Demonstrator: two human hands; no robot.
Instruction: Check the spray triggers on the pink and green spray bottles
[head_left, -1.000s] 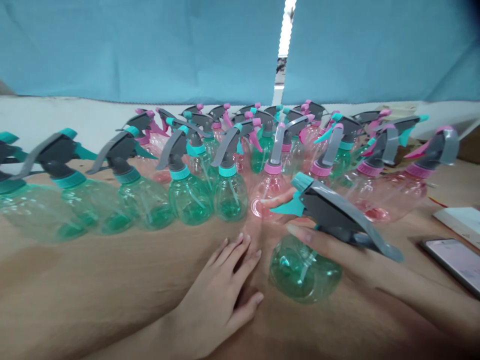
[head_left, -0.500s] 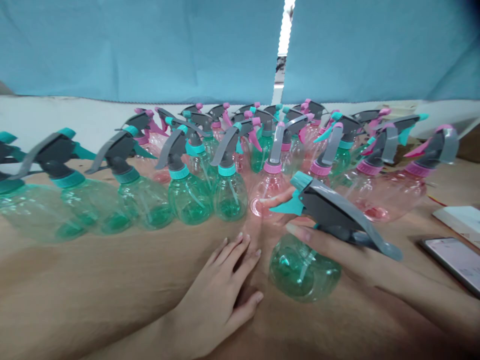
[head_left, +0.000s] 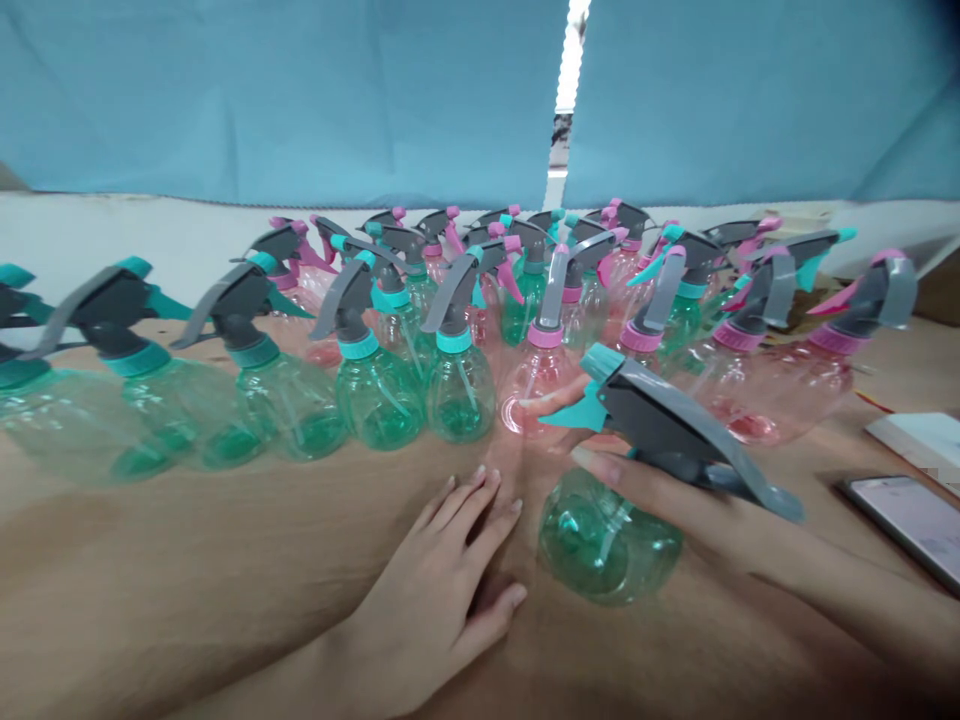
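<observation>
Right hand (head_left: 667, 497) wrapped around the neck of a green trigger spray bottle (head_left: 645, 418), in front of the row of green and pink spray bottles (head_left: 459, 395). Left hand (head_left: 454, 565) flat on bench (head_left: 225, 580) just beside it, fingers slightly spread. Smartphone (head_left: 911, 520) lies at far right.

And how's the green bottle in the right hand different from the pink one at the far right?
The green bottle has a turquoise trigger; the pink bottle has a pink one. The right hand holds the green bottle; the pink bottle stands farther back, untouched. Both are see-through, with gray spray heads.
</observation>
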